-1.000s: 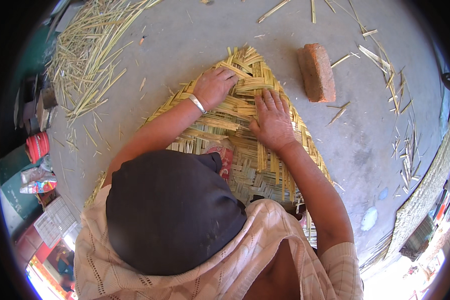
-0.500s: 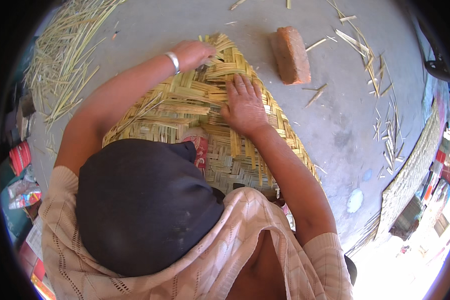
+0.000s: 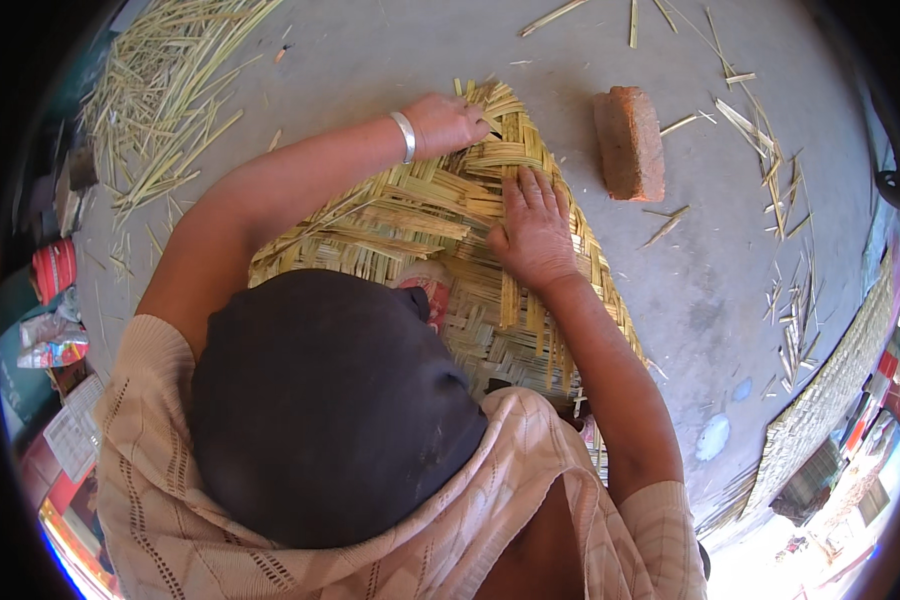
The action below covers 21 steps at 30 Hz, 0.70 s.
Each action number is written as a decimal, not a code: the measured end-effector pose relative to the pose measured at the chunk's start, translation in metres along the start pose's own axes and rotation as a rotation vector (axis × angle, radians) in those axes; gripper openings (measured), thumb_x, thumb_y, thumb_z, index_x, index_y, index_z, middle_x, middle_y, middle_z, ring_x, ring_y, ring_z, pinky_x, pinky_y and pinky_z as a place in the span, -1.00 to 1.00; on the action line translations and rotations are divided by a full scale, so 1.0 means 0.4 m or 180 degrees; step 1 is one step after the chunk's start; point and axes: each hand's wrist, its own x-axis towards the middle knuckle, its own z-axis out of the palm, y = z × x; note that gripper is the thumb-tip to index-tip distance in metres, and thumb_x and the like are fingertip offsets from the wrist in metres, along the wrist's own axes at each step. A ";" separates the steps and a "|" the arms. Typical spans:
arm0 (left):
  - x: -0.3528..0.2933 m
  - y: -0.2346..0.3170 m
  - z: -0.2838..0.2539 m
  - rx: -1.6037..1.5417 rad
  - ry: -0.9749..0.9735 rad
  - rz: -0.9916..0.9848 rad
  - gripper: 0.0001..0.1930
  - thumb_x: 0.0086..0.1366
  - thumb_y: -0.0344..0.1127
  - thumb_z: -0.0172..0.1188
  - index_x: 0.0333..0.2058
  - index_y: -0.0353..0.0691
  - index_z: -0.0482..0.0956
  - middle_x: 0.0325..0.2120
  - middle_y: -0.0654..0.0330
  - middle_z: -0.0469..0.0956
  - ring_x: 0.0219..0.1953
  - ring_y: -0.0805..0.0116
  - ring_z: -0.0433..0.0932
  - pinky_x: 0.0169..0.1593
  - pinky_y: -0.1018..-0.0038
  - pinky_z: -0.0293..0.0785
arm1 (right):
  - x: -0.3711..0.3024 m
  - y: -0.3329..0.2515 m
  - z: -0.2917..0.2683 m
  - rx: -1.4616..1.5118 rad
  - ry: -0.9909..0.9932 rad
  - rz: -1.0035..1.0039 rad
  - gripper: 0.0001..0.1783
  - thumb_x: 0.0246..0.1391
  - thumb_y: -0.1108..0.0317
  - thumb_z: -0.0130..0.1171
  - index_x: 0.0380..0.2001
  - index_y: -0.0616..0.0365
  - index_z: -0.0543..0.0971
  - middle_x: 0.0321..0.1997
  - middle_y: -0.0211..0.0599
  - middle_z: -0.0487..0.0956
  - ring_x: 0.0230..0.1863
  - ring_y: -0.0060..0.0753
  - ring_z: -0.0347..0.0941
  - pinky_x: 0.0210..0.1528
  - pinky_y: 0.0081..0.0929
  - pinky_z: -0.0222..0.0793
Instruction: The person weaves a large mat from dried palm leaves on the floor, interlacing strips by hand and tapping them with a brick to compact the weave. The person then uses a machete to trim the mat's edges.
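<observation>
A yellow-green mat [image 3: 440,190] woven from flat, split plant strips lies under both of my hands, its pointed corner at the far end. My left hand [image 3: 448,124], with a silver bangle at its wrist, is closed at that corner. Its fingers curl down on a strip [image 3: 492,128] in the weave, and the fingertips are partly hidden. My right hand [image 3: 538,228] lies flat on the mat near its right edge, fingers stretched out. Loose strip ends [image 3: 510,300] hang below that hand. A foot in a red patterned covering [image 3: 430,290] rests on the mat.
A red brick [image 3: 631,145] stands on the grey floor right of the mat. Cut strips [image 3: 792,310] are scattered at the right, and a big heap of strips [image 3: 165,90] lies far left. My dark-covered knee [image 3: 335,410] hides the mat's near left part. Another woven mat [image 3: 820,390] lies far right.
The view has swung, so that mat, brick and hands all appear farther right. Both hands keep about the same places on the mat.
</observation>
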 end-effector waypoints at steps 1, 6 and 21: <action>-0.004 0.007 0.003 0.0042 0.0065 -0.0043 -0.91 0.22 -0.35 0.08 -0.31 -0.18 0.50 -0.29 0.14 0.59 -0.21 0.10 0.63 -0.20 0.26 0.62 | 0.001 0.001 -0.006 0.0029 -0.0001 -0.0001 -0.26 0.08 0.13 0.05 0.30 0.28 0.28 0.43 0.07 0.20 0.51 0.00 -0.01 0.50 0.02 -0.19; -0.007 0.030 0.002 0.0054 0.0078 -0.0295 -0.87 0.21 -0.36 0.07 -0.26 -0.16 0.48 -0.25 0.16 0.54 -0.14 0.12 0.59 -0.20 0.30 0.62 | 0.011 0.015 -0.046 0.0256 -0.0043 -0.0134 -0.31 0.03 0.19 0.08 0.23 0.30 0.33 0.37 0.11 0.27 0.45 0.04 0.08 0.46 0.01 -0.05; 0.052 -0.040 -0.046 -0.1686 -0.0612 -0.1314 -0.67 0.20 0.02 0.29 -0.43 -0.14 0.54 -0.44 0.19 0.57 -0.29 0.11 0.58 -0.20 0.19 0.46 | -0.001 0.018 -0.034 0.0302 0.0035 -0.0120 -0.30 0.10 0.17 0.04 0.28 0.29 0.29 0.40 0.13 0.22 0.47 0.08 0.04 0.48 0.02 -0.10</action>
